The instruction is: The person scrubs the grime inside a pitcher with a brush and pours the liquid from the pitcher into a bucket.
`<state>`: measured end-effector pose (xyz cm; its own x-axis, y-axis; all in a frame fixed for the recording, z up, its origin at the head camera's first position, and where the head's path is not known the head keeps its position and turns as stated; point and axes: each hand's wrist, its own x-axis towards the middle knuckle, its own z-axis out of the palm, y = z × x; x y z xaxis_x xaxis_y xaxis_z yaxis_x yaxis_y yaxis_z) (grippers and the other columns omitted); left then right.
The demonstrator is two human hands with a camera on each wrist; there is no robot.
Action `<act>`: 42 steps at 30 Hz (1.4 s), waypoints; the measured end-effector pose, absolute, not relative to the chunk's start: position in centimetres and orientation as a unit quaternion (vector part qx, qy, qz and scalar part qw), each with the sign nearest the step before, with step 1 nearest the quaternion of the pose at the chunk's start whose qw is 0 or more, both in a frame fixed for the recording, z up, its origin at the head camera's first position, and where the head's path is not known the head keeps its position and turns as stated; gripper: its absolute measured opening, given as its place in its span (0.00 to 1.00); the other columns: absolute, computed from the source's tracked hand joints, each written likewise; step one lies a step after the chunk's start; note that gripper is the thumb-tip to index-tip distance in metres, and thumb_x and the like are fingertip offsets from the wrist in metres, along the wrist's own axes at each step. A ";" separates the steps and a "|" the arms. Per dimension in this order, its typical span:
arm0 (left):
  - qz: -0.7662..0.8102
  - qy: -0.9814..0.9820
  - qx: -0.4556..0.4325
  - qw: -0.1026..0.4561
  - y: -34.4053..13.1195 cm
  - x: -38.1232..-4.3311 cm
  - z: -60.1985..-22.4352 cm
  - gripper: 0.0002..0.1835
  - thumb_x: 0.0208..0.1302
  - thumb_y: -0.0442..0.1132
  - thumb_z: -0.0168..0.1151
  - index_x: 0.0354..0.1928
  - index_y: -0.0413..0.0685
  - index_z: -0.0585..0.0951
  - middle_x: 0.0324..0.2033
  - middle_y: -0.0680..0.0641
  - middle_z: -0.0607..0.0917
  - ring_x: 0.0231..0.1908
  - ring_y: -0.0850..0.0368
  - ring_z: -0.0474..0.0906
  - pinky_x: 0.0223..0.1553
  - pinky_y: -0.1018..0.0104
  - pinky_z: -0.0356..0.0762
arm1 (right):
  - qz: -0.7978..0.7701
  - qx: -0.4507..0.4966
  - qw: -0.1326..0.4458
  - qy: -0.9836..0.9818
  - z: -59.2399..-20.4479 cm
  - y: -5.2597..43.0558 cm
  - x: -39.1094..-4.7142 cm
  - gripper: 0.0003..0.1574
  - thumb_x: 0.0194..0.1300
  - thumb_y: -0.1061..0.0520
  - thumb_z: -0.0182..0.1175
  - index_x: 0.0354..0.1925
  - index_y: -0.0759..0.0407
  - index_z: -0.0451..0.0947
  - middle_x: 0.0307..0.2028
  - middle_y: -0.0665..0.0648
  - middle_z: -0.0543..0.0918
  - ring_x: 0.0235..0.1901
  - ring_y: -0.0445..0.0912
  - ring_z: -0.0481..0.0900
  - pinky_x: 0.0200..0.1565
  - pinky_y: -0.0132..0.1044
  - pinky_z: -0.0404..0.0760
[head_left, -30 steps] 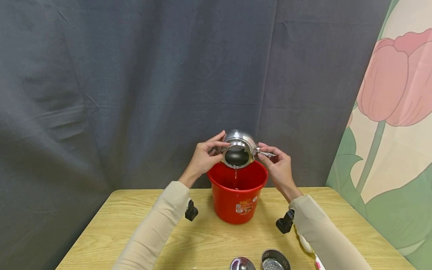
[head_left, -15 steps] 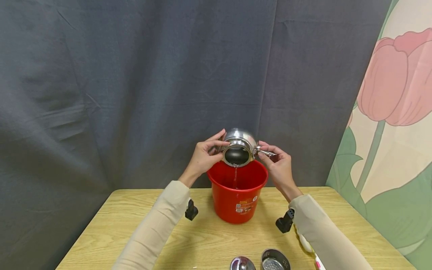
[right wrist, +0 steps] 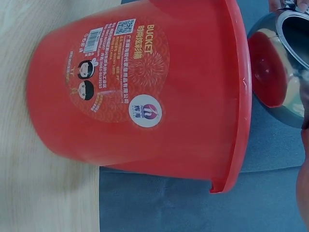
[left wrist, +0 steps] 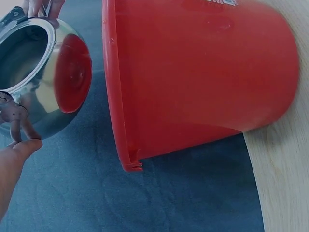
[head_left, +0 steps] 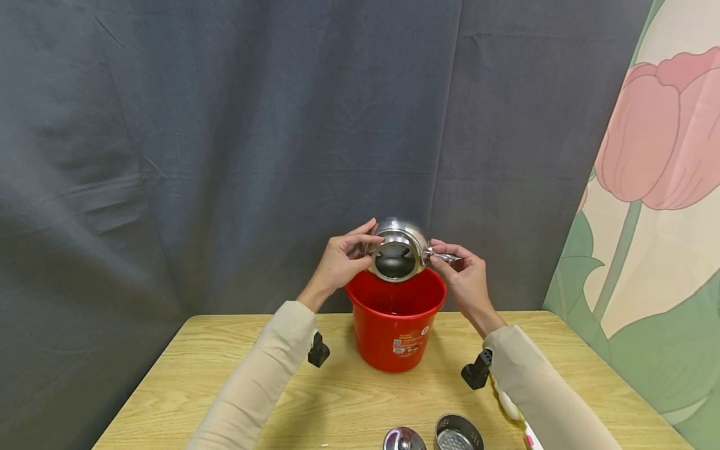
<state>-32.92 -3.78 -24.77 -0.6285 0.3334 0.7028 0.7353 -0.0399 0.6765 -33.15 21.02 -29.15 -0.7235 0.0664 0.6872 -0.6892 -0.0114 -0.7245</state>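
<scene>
A shiny stainless steel teapot (head_left: 400, 230) is tipped over the red bucket (head_left: 388, 344), its round mouth facing down toward me. My left hand (head_left: 340, 259) pinches the teapot's rim on the left side. On the other side, my right hand (head_left: 468, 275) grips its metal handle (head_left: 446, 256) between thumb and fingers. Inside the mouth, the dark interior shows. Only a faint trickle hangs below the rim. The left wrist view has the polished teapot (left wrist: 72, 72) beside the bucket's rim (left wrist: 113, 87), with the bucket mirrored in its side.
Near the table's front edge lie a round metal lid (head_left: 404, 440) and a perforated strainer basket (head_left: 458, 432). A white object (head_left: 509, 406) lies partly hidden under my right sleeve (head_left: 540, 387). A dark grey curtain (head_left: 253, 156) hangs behind the wooden table (head_left: 225, 350).
The stream of water from the teapot into the bucket has thinned to almost nothing. The teapot rose slightly, then came back down. Both hands keep their hold.
</scene>
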 end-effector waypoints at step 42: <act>-0.630 -0.723 -0.271 0.081 -3.7 -35.5 -25.4 0.22 0.55 0.25 0.59 0.52 0.47 0.82 0.59 0.49 0.75 0.53 0.48 0.75 0.48 0.59 0.77 | 0.718 0.146 0.133 -0.668 -27.6 20.9 -32.0 0.20 0.61 0.66 0.60 0.49 0.78 0.70 0.35 0.54 0.84 0.35 0.44 0.83 0.43 0.37 0.78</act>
